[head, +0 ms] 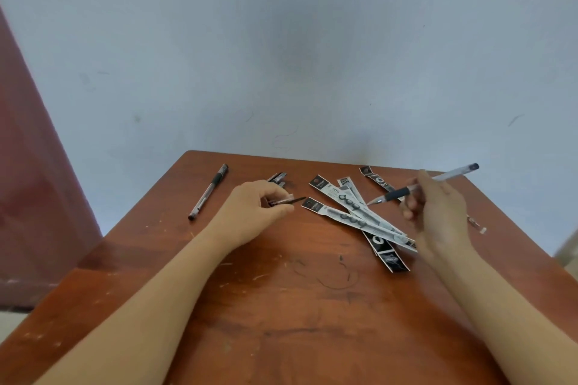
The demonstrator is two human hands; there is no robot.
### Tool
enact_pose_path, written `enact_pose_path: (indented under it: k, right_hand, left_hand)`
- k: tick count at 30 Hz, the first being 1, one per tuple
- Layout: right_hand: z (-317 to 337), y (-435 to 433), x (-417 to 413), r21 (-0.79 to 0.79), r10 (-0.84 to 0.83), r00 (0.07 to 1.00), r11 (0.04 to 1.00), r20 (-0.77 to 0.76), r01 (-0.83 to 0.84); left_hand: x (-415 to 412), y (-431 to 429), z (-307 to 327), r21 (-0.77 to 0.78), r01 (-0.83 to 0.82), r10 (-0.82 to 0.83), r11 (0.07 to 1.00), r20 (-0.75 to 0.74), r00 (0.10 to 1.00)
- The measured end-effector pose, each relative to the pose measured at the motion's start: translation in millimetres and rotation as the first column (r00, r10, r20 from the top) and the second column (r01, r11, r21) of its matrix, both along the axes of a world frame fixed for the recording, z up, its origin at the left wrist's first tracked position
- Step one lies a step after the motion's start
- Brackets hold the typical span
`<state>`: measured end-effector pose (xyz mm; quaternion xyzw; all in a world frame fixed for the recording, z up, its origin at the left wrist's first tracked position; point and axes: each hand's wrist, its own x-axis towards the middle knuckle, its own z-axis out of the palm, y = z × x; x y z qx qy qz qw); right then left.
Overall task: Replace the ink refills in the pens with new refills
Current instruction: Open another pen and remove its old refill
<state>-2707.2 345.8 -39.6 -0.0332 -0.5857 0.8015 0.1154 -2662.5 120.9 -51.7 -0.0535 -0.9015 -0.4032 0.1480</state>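
Observation:
My right hand [434, 212] grips a clear pen [450, 176] with a dark grip, its tip pointing left over the table. My left hand [256, 206] pinches a thin dark piece [289, 201], maybe a pen cap or refill end, just above the wood. Several packaged refills [353, 211] in black and white sleeves lie fanned out between my hands. A second pen [208, 191] lies alone at the far left of the brown table [281, 306]. A few dark pen parts [277, 177] lie behind my left hand.
One more refill packet [375, 179] lies at the back right. Small white bits [477, 223] sit near the table's right edge. A pale wall rises right behind the table, and a red curtain [28, 181] hangs at the left.

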Motion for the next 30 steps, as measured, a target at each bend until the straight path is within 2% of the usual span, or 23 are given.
enact_pose_path:
  k: [3,5,10,13,25,27,30]
  right_hand:
    - [2,1,0,-0.007,-0.002,1.0,1.0,0.0,0.002]
    - [3,-1,1,0.015,0.006,1.0,1.0,0.004,-0.006]
    - [0,-4,4,0.053,0.04,0.999,0.998,0.026,-0.041]
    - [-2,-5,5,0.085,0.077,0.996,0.993,0.036,-0.08]
    - [1,-12,14,0.12,0.22,0.976,0.969,-0.011,-0.217]
    - [1,-13,17,0.188,0.219,0.973,0.961,-0.072,-0.202]
    - [-1,-17,24,0.472,0.214,0.932,0.88,-0.294,-0.054]
  left_hand:
    - [0,2,-1,-0.046,0.01,-0.01,0.999,-0.019,1.0]
    - [-1,2,-2,-0.134,0.021,-0.02,0.991,0.007,1.0]
    - [1,3,-2,-0.359,0.171,-0.113,0.918,0.176,0.978]
    - [2,3,-2,-0.381,0.21,-0.123,0.901,0.241,0.963]
    - [2,4,-4,-0.336,0.266,-0.183,0.904,0.257,0.949]
    - [1,5,-4,-0.351,0.229,-0.158,0.908,0.221,0.962]
    - [1,6,-3,-0.306,0.123,-0.098,0.944,0.095,0.991]
